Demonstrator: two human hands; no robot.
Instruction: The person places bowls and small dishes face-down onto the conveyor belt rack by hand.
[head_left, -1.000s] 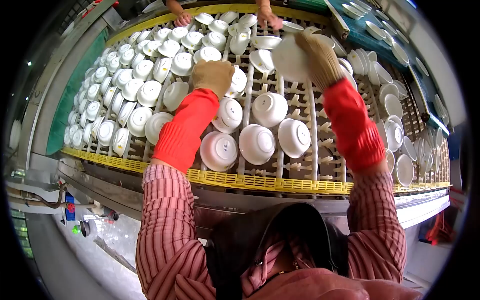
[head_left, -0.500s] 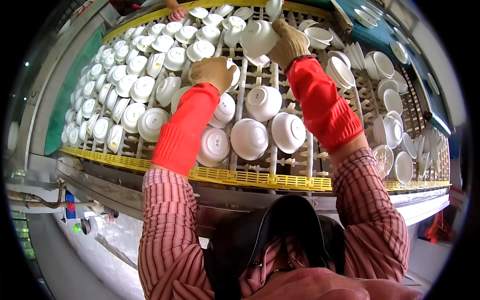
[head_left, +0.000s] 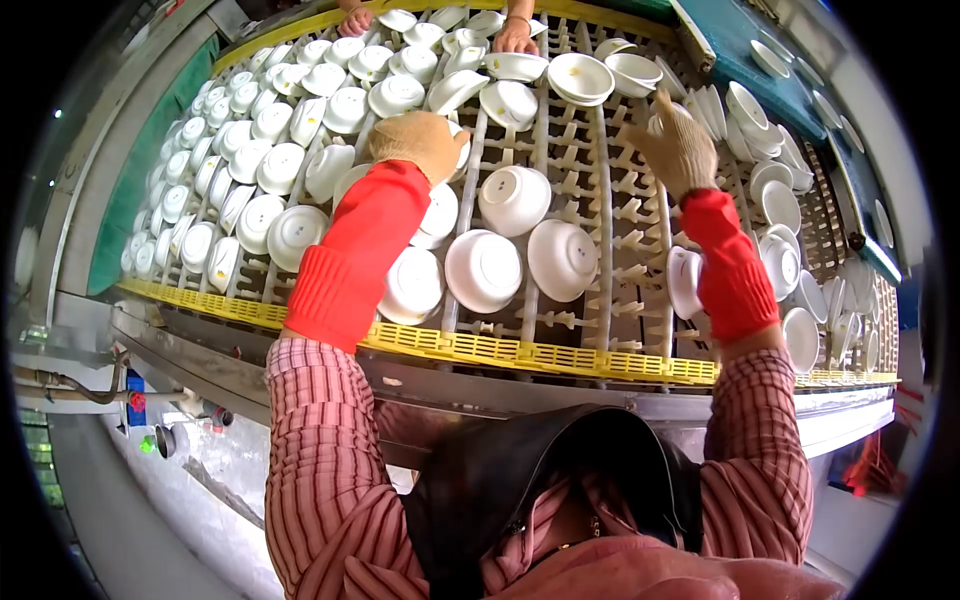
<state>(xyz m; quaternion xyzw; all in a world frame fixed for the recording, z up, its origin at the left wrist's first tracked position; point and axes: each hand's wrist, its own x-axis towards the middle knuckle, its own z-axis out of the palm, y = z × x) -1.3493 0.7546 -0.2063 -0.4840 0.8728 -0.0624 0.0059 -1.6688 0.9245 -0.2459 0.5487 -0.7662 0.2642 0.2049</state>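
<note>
My left hand [head_left: 415, 145], in a tan knitted glove, is closed over the rack, with fingers curled at a white bowl [head_left: 460, 150] that shows partly past the thumb. To the right, my right hand [head_left: 676, 150], gloved alike, reaches to a white bowl [head_left: 655, 124] largely hidden behind it. Its thumb stands apart from the fingers, and I see no firm hold. Between my forearms, an upturned bowl [head_left: 514, 200] sits above two more, a front bowl [head_left: 483, 271] and a tilted bowl [head_left: 562, 260]. An upright bowl [head_left: 580, 78] rests farther back.
The pegged conveyor [head_left: 630, 300] carries many bowls in rows, edged by a yellow guard [head_left: 560, 357]. Across it are another person's hands, one hand [head_left: 517, 36] by the bowls and another hand [head_left: 355, 20] farther left. A green belt [head_left: 720, 30] with bowls runs at right.
My right hand has let go of a white bowl and moved right to the bowls there. My left hand stays nearly in place. Another person's second hand has come into fuller view.
</note>
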